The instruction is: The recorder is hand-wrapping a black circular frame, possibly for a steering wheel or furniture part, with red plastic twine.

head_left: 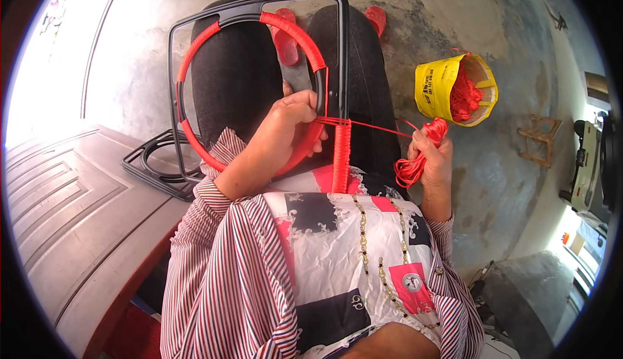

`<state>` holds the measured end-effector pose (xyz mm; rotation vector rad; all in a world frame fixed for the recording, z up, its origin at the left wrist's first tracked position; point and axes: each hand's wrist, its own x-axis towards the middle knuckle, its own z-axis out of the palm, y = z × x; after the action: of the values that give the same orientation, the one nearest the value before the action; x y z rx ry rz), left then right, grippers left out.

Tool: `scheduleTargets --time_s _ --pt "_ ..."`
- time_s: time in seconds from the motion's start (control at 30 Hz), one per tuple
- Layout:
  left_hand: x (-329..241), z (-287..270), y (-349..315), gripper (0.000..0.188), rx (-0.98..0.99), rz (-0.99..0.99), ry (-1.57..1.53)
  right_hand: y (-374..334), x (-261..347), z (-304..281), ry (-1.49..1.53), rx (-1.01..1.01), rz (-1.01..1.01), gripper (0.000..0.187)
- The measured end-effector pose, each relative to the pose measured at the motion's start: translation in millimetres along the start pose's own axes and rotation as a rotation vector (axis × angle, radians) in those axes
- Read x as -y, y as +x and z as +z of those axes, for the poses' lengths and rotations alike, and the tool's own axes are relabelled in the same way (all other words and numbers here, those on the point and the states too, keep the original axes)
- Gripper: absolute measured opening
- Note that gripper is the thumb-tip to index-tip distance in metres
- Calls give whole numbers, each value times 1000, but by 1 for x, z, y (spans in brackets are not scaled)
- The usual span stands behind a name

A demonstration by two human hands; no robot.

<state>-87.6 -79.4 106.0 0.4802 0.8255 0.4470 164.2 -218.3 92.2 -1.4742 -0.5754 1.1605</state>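
A black square frame (343, 54) with a round ring (295, 34) inside it rests across my lap. Red cord wraps much of the ring, with some black stretches bare. On the frame's right bar, tight coils of red cord (341, 158) cover the lower part. My left hand (292, 120) is closed around the ring's right side, beside those coils; the fingers behind it are partly hidden. My right hand (433, 159) grips a looped bundle of red cord (409, 172), off to the right. A taut strand (376, 127) runs between the bundle and the bar.
A yellow bucket-like container (435, 89) with red cord in it stands on the floor at right. Another black frame (159, 174) lies at left by a panelled grey surface (84, 197). A small wooden stool (540, 141) is farther right. Red shoes (285, 44) show beyond my knees.
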Motion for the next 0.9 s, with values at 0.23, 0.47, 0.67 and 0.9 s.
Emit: scheduleTargets --time_s 0.23,0.47,0.67,0.9 --pt "-1 -7 4 12 42 32 -57 -2 -18 -13 -198 22 -13 22" --pt "-5 -8 17 17 63 -14 29 58 1 6 -653 -88 -290 17" --pt "4 -2 14 29 -111 298 -50 66 72 94 -999 304 -883 22" --pt "9 -6 24 35 -96 471 131 80 48 106 -1038 111 -1130 50"
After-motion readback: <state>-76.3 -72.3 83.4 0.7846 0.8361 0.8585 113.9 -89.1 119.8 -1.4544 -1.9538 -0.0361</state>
